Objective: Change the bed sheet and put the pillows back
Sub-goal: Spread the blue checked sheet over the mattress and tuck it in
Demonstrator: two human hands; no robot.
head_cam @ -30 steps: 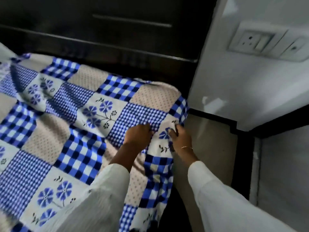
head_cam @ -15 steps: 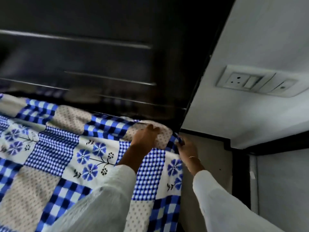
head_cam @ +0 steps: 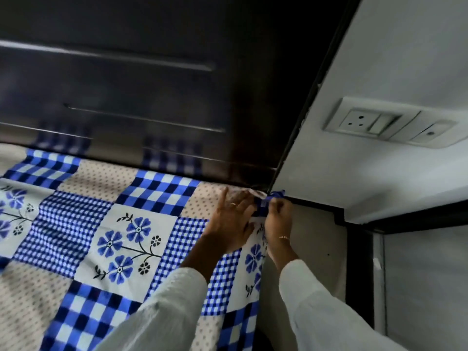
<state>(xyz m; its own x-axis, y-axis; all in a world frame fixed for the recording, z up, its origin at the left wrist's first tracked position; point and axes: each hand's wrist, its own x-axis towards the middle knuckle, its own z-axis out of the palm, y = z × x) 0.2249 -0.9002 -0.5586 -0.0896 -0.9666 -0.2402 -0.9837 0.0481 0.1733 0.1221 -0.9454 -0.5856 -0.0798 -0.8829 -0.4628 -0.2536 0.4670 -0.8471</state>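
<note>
Right hand (head_cam: 278, 219): fingers curled, pinching the blue-checked corner of the bed sheet (head_cam: 109, 239) at the far right corner of the bed, just beside the dark headboard (head_cam: 152, 84). Left hand (head_cam: 234, 219): fingers straight and slightly spread, pressing flat on the sheet just left of that corner, ring on one finger. Thin bracelet on the right wrist; white sleeves on both arms. Patchwork sheet of blue checks, dotted beige squares and blue flowers spread over the bed, reaching the headboard. White wall to the right with a socket and switch plate (head_cam: 390, 124).
</note>
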